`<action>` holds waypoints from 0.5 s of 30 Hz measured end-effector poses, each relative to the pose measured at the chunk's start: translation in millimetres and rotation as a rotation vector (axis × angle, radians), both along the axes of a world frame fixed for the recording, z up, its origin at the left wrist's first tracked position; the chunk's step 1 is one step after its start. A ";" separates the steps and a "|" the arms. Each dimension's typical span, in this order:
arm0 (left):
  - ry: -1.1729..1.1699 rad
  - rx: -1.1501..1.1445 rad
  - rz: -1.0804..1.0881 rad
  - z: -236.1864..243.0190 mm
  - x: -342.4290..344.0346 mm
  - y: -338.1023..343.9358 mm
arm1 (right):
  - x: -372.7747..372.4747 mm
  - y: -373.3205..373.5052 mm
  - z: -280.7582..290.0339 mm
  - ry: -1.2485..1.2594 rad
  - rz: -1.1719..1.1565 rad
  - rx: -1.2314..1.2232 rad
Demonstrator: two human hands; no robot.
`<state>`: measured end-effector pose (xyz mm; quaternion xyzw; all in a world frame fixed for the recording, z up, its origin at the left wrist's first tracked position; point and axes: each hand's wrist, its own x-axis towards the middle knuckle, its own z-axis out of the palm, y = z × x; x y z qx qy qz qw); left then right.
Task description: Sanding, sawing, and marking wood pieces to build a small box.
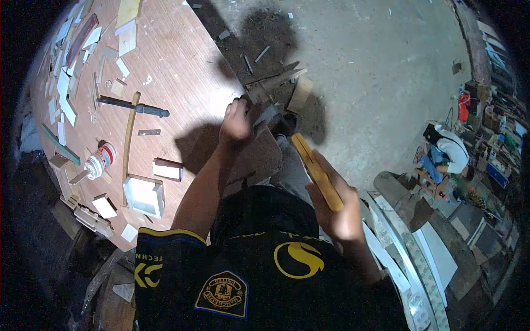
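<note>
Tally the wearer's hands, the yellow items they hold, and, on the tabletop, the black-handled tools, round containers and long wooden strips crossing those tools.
Hands: 2 (left hand, right hand)
Yellow item: 1
Black-handled tool: 1
Round container: 1
Long wooden strip: 1
Total: 6

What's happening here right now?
The right hand holds a yellowish wooden piece. The left hand is at the edge of the table; what it holds, if anything, is too dark to tell. On the table are a black tool crossing a wooden strip, and a bottle. Another person is low down at right.
</note>
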<state>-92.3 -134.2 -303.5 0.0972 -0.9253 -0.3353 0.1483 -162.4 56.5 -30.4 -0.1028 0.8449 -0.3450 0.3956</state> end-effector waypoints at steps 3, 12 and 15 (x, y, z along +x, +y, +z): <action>-0.012 0.041 0.025 5.3 -3.3 0.2 | 1.8 1.0 5.7 -0.022 -0.017 0.028; -0.164 0.223 0.143 -20.4 -2.9 -0.1 | -2.4 19.9 21.3 -0.043 -0.048 -0.033; -0.115 0.170 0.096 -0.8 -11.3 1.8 | 0.0 8.8 28.2 0.074 0.007 -0.026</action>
